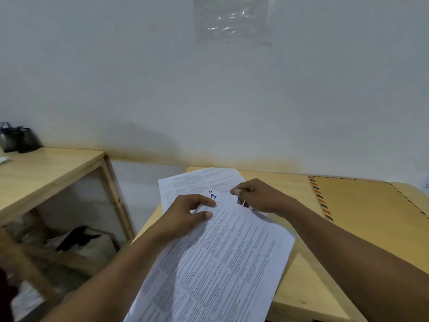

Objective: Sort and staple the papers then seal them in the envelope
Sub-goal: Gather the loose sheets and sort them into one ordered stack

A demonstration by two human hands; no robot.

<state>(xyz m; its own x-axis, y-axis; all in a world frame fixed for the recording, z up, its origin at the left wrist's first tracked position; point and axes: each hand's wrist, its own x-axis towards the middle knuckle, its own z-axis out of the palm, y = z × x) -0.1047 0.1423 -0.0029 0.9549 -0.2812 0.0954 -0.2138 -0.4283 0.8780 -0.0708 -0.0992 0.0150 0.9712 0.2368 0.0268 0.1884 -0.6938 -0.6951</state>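
A printed sheet (216, 263) with a blue handwritten mark near its top lies tilted over the near left part of the wooden table (299, 296). My left hand (185, 217) holds its upper left part between thumb and fingers. My right hand (257, 197) pinches the sheet's top edge with curled fingers. A second printed sheet (197, 182) lies flat underneath, further back. A large brown envelope (371, 219) with a striped red and black border lies on the table at the right.
A lower wooden shelf unit (46, 173) stands at the left with dark containers (18, 140) on its top and bags (79, 238) inside. A white wall rises behind the table, with a clear plastic sleeve (232, 19) stuck to it.
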